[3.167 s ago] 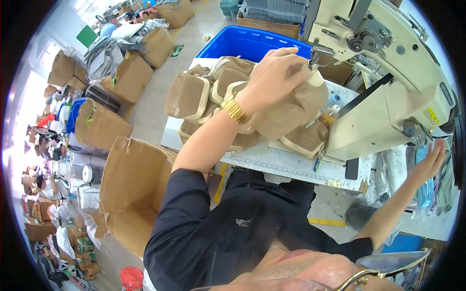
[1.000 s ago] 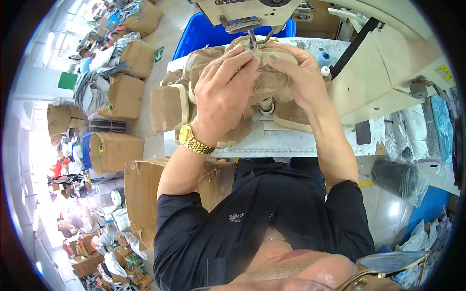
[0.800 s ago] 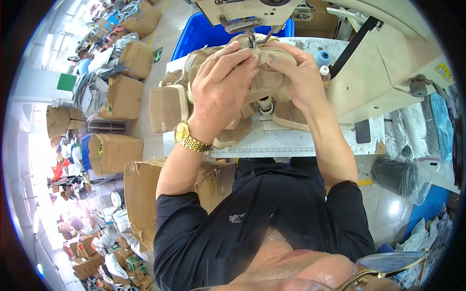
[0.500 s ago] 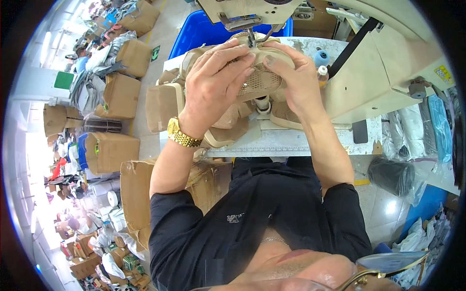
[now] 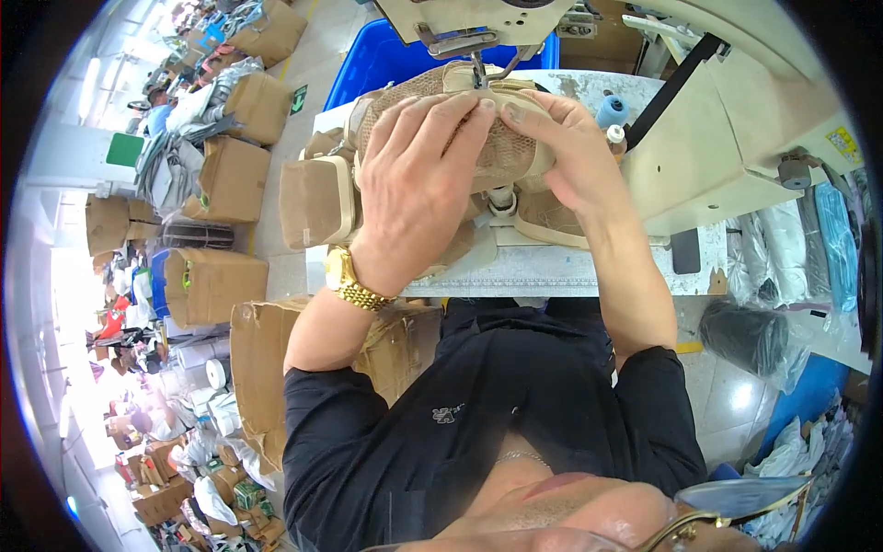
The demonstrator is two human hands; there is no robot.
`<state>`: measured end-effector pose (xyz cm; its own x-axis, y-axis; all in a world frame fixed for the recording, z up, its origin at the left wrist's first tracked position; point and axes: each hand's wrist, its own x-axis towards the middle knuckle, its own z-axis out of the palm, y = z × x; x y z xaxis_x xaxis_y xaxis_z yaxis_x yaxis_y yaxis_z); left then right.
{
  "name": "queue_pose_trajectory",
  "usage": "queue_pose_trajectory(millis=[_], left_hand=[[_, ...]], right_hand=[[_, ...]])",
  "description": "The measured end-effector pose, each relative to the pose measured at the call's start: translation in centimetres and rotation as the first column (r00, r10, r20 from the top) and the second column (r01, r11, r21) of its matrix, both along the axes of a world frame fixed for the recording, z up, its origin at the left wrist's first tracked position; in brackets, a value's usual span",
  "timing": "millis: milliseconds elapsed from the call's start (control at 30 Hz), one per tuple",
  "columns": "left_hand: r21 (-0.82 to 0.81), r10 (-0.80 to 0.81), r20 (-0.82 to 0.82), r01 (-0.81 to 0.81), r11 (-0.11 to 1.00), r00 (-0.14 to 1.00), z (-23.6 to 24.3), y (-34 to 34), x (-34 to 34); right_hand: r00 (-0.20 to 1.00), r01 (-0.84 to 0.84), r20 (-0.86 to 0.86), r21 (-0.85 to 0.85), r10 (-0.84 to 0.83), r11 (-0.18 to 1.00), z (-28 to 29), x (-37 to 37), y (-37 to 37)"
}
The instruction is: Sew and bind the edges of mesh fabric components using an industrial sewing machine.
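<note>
Tabletop (image 5: pixel 561 261): right hand (image 5: pixel 581 152) (newly) on mesh (image 5: pixel 504 156)

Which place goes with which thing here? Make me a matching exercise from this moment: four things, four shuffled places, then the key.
Things
1. Wristwatch
2. Blue bin
3. Beige mesh piece
4. Dark flat slab

Places
A. Lying near the right end of the table
B. Between the left hand and the right hand, at the sewing machine
C. Worn on the left wrist
D. Beyond the table's far edge

Pairs: 1-C, 2-D, 3-B, 4-A
</note>
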<state>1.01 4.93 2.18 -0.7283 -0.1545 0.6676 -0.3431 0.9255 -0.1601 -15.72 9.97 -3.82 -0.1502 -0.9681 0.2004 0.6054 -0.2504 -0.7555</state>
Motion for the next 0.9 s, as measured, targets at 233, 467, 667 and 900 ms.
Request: queue_pose_trajectory(millis=[233,467,667,900], left_hand=[[-0.006,-0.058,-0.079,0.058,0.998,0.995,-1.3,-1.1,0.4],[-0.021,-0.079,-0.114,0.077,0.997,0.99,-1.9,-2.0,0.4],[-0.026,-0.097,-0.143,0.094,0.995,0.985,-2.0,-2.4,0.2],[0.037,-0.093,-0.133,0.098,0.994,0.987,-1.7,-2.8,0.4]], right_hand=[[0.995,0.057,0.08,-0.056,-0.052,0.997,-0.6,0.7,-0.1],[0.987,0.153,-0.024,-0.102,-0.156,0.983,-0.7,0.9,-0.5],[0.966,0.229,-0.107,-0.084,-0.237,0.97,-0.8,1.0,-0.5],[0.94,0.286,-0.169,-0.088,-0.298,0.954,-1.0,1.1,-0.6]])
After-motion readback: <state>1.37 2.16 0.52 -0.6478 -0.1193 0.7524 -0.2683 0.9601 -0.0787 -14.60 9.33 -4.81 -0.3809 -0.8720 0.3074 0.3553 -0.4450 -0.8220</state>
